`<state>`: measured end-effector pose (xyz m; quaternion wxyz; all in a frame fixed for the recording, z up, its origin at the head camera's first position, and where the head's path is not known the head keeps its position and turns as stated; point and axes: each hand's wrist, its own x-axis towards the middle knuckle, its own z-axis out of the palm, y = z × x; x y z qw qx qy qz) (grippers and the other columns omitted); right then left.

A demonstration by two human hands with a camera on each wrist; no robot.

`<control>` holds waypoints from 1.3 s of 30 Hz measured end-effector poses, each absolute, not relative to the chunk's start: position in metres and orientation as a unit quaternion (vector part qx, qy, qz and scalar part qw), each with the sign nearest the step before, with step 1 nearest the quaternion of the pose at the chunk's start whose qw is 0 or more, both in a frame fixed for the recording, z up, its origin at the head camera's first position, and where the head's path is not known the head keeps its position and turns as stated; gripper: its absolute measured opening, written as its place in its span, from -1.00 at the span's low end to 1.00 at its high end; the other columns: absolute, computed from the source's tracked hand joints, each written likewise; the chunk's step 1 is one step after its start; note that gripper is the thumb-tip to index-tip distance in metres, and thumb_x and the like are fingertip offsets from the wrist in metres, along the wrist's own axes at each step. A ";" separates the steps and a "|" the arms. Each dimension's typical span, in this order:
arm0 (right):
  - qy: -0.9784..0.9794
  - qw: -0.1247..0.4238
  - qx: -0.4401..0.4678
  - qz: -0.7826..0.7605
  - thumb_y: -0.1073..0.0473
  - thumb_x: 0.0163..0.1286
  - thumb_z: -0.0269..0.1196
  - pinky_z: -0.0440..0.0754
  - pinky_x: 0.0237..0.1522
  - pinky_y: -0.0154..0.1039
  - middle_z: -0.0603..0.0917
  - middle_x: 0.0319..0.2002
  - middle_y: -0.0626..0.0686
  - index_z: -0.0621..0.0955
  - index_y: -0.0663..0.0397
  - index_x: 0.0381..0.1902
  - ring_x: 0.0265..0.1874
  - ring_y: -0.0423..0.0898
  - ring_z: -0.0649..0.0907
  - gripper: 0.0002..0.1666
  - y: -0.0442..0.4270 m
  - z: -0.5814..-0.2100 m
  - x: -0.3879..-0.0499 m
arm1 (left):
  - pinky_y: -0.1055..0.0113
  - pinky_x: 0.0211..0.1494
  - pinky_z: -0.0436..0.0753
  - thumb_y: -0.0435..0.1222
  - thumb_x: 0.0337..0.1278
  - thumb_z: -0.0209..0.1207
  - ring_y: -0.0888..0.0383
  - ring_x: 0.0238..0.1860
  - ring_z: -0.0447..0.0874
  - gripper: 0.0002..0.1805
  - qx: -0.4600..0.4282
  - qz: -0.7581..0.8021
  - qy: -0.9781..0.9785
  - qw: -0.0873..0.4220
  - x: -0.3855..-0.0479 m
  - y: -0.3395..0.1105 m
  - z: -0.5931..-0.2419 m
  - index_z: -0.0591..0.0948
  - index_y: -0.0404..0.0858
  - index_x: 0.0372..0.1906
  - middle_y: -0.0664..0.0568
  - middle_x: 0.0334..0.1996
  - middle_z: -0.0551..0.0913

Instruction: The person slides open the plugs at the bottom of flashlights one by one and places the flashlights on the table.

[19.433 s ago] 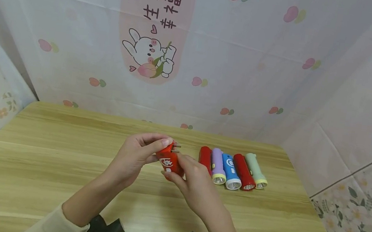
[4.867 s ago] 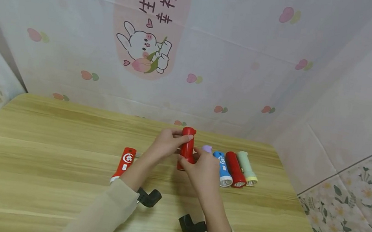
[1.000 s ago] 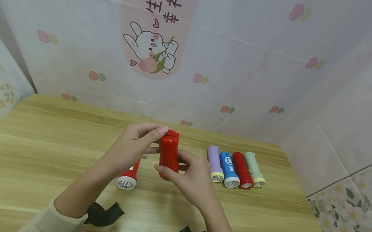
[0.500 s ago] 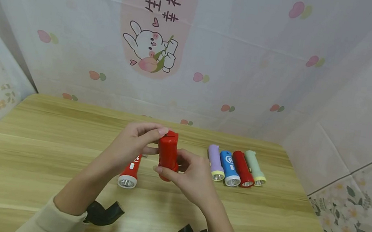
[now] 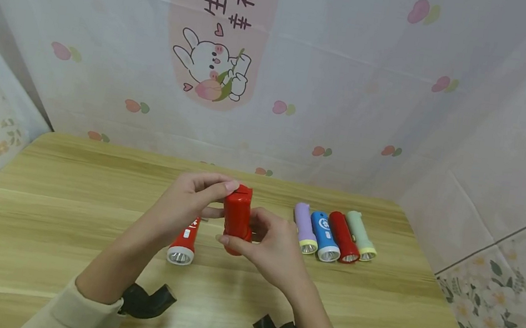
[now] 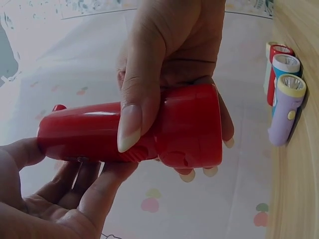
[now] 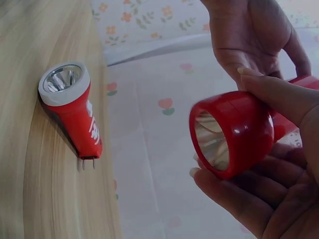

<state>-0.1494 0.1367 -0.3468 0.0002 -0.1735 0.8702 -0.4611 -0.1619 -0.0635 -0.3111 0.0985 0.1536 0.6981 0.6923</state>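
Note:
A plain red flashlight (image 5: 238, 211) is held upright above the table, its lamp end pointing down. My left hand (image 5: 187, 198) pinches its tail end, thumb on top. Around the lamp end, my right hand (image 5: 276, 250) grips with thumb and fingers. In the right wrist view the reflector (image 7: 212, 139) shows unlit. A small knob (image 6: 59, 107) sticks out near the tail in the left wrist view. Just left of the held one, a red flashlight with a white rim (image 5: 183, 245) lies on the table, partly behind my left hand; its two metal plug prongs (image 7: 88, 163) are out.
On the right of the wooden table (image 5: 372, 319) lie a purple flashlight (image 5: 304, 223), a blue one (image 5: 324, 234), a dark red one (image 5: 343, 234) and a pale green one (image 5: 359, 233), side by side. A printed curtain (image 5: 335, 84) hangs behind.
Since the oldest frame, the white-rimmed flashlight has gone from my hands to the table, and the plain red one has left the row. Over the last second the hands barely move.

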 end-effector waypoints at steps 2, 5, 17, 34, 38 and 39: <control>0.873 0.005 -0.185 -0.451 -0.04 0.15 0.54 0.77 -0.12 -0.30 0.80 -0.13 -0.10 0.70 -0.10 0.02 -0.23 -0.21 0.80 -0.52 0.137 -0.346 -0.149 | 0.00 0.20 0.68 -0.15 0.50 0.06 -0.08 0.18 0.64 -0.57 0.149 0.692 0.699 0.103 -0.162 -0.064 -0.311 0.57 -0.37 0.23 -0.22 0.17 0.65; 0.875 0.014 -0.202 -0.439 -0.04 0.19 0.51 0.78 -0.11 -0.29 0.80 -0.10 -0.06 0.67 -0.05 0.07 -0.20 -0.17 0.80 -0.49 0.137 -0.345 -0.149 | -0.02 0.20 0.68 -0.15 0.49 0.07 -0.10 0.20 0.62 -0.56 0.142 0.687 0.704 0.108 -0.162 -0.064 -0.311 0.58 -0.36 0.23 -0.21 0.17 0.65; 0.870 0.032 -0.175 -0.459 -0.05 0.15 0.54 0.79 -0.10 -0.19 0.80 -0.10 -0.03 0.64 -0.06 0.04 -0.16 -0.07 0.82 -0.47 0.137 -0.346 -0.149 | 0.01 0.19 0.69 -0.15 0.48 0.09 -0.09 0.20 0.64 -0.57 0.136 0.692 0.700 0.114 -0.161 -0.063 -0.311 0.58 -0.36 0.23 -0.21 0.17 0.65; 0.869 0.033 -0.177 -0.460 0.00 0.12 0.56 0.79 -0.16 -0.25 0.82 -0.14 -0.01 0.60 -0.03 0.00 -0.15 -0.08 0.82 -0.46 0.137 -0.344 -0.149 | -0.01 0.18 0.70 -0.18 0.45 0.13 -0.06 0.17 0.64 -0.59 0.134 0.698 0.693 0.119 -0.162 -0.065 -0.309 0.61 -0.39 0.18 -0.21 0.13 0.66; 0.870 0.029 -0.184 -0.457 0.00 0.12 0.56 0.79 -0.14 -0.25 0.81 -0.11 -0.03 0.61 -0.05 0.00 -0.13 -0.07 0.82 -0.47 0.138 -0.344 -0.149 | -0.02 0.18 0.70 -0.20 0.44 0.14 -0.06 0.18 0.63 -0.60 0.135 0.699 0.692 0.119 -0.162 -0.066 -0.309 0.62 -0.39 0.17 -0.20 0.12 0.66; 0.870 0.028 -0.187 -0.456 0.00 0.12 0.56 0.79 -0.13 -0.25 0.81 -0.10 -0.03 0.62 -0.06 0.01 -0.12 -0.06 0.82 -0.47 0.138 -0.344 -0.149 | -0.02 0.18 0.70 -0.20 0.44 0.14 -0.06 0.18 0.62 -0.60 0.136 0.699 0.692 0.119 -0.162 -0.066 -0.309 0.62 -0.39 0.17 -0.20 0.12 0.66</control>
